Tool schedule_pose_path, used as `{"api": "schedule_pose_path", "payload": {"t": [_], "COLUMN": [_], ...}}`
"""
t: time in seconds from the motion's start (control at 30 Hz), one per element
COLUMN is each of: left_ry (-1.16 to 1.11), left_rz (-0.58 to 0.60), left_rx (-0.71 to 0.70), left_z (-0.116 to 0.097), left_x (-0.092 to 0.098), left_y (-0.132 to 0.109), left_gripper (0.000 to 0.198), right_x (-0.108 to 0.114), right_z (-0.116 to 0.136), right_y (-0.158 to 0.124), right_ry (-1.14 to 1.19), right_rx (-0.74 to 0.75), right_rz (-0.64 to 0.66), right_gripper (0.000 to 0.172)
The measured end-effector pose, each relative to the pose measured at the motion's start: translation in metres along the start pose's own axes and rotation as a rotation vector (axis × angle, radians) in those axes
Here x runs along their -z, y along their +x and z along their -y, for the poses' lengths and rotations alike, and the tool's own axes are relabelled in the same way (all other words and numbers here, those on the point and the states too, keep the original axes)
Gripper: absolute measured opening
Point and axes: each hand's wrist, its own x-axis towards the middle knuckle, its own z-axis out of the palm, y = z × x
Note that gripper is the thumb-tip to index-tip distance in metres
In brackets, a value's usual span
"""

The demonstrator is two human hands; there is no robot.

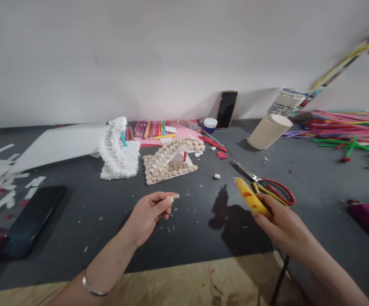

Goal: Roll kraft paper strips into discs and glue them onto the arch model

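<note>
Your left grip (147,214) pinched a small wooden piece (173,197); your right grip (283,225) clenched a yellow glue gun (250,196).

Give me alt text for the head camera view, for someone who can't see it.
Two bare hands hover over a dark mat: the left hand holds a small wooden piece, the right hand grips a yellow glue gun. Ahead lie an arched model of wooden discs, a white fluffy stepped model and red-handled scissors.
</note>
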Motion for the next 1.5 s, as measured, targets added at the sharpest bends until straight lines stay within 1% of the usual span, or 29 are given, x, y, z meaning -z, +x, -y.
{"api": "schedule_pose_path", "payload": {"t": [0.1, 0.13, 0.17, 0.23, 0.3, 0.4, 0.53, 0.7, 1.0, 1.3, 1.5], "left_ry": [-0.005, -0.009, -0.013, -0.025, -0.039, -0.052, -0.051, -0.061, -0.056, -0.071, -0.073], "left_rz": [-0.003, -0.007, -0.014, -0.036, -0.059, -0.081, -0.073, -0.027, -0.026, -0.009, -0.012], "left_rx": [0.015, 0.017, 0.017, 0.011, -0.005, -0.026, -0.042, -0.041, -0.047, -0.048, -0.034], "left_z": [-0.003, -0.004, -0.005, -0.006, -0.006, -0.006, -0.005, -0.003, -0.004, -0.004, -0.003], "left_x": [-0.002, -0.003, -0.003, -0.003, -0.002, -0.001, -0.001, -0.002, -0.001, -0.002, -0.001], "left_y": [-0.001, -0.002, -0.002, -0.003, -0.004, -0.003, -0.003, -0.003, -0.004, -0.003, -0.003], "left_gripper": [0.035, 0.036, 0.036, 0.037, 0.037, 0.037, 0.035, 0.031, 0.033, 0.029, 0.030], "right_x": [-0.001, -0.004, -0.009, -0.018, -0.027, -0.034, -0.036, -0.038, -0.042, -0.042, -0.043], "right_z": [0.029, 0.041, 0.053, 0.076, 0.092, 0.106, 0.113, 0.115, 0.114, 0.112, 0.108], "right_y": [-0.005, -0.006, -0.007, -0.006, -0.003, 0.000, 0.001, 0.000, -0.001, 0.000, -0.002], "right_ry": [0.417, 0.498, 0.542, 0.571, 0.557, 0.520, 0.438, 0.364, 0.322, 0.308, 0.291], "right_rx": [0.065, 0.067, 0.067, 0.096, 0.166, 0.287, 0.389, 0.442, 0.485, 0.503, 0.482], "right_rz": [0.095, 0.079, 0.090, 0.169, 0.215, 0.209, 0.184, 0.165, 0.147, 0.121, 0.120], "right_gripper": [0.024, 0.023, 0.022, 0.020, 0.020, 0.021, 0.021, 0.025, 0.030, 0.034, 0.037]}}
